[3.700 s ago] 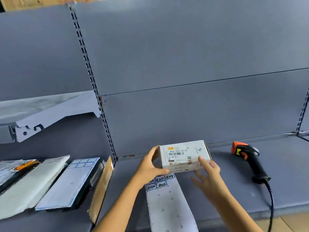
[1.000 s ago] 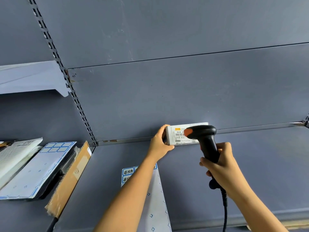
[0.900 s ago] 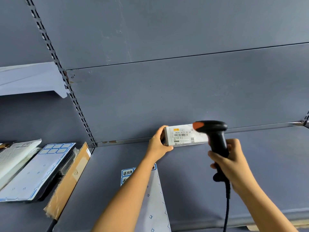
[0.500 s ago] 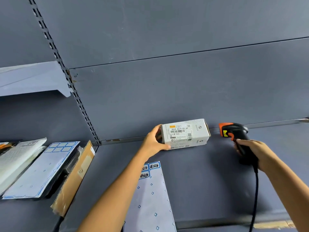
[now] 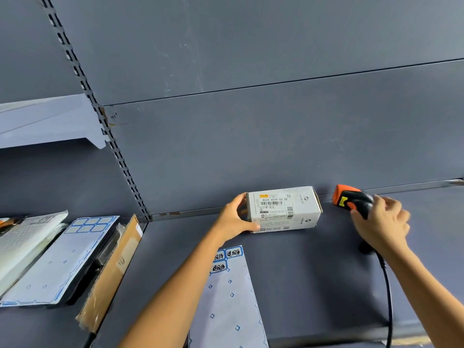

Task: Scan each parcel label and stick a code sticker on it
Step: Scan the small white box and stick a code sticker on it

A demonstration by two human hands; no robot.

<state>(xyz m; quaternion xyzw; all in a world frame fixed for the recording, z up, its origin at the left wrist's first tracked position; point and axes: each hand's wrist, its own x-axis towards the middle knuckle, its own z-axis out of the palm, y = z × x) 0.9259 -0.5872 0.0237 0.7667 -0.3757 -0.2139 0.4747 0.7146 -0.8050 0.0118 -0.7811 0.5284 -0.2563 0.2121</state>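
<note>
A small white parcel box (image 5: pixel 296 209) with a printed barcode label (image 5: pixel 272 204) stands on the grey shelf (image 5: pixel 313 285), close to the back wall. My left hand (image 5: pixel 233 219) grips its left end, thumb on the front face. To the right lies the black barcode scanner (image 5: pixel 351 199) with its orange head pointing left. My right hand (image 5: pixel 381 224), blurred, is curled over the scanner's handle. A white sticker sheet (image 5: pixel 226 297) lies on the shelf under my left forearm, with three blue-bordered code stickers (image 5: pixel 233 253) at its top.
The scanner's black cable (image 5: pixel 388 297) runs down over the shelf's front edge. On the lower left shelf lie another blue-bordered sticker sheet (image 5: pixel 70 254), white mailers (image 5: pixel 22 237) and a flat brown cardboard parcel (image 5: pixel 113 270). A pale shelf (image 5: pixel 45 124) juts out at upper left.
My right hand has carried the scanner away from the label to the right and laid it on the shelf. My left hand has kept hold of the box.
</note>
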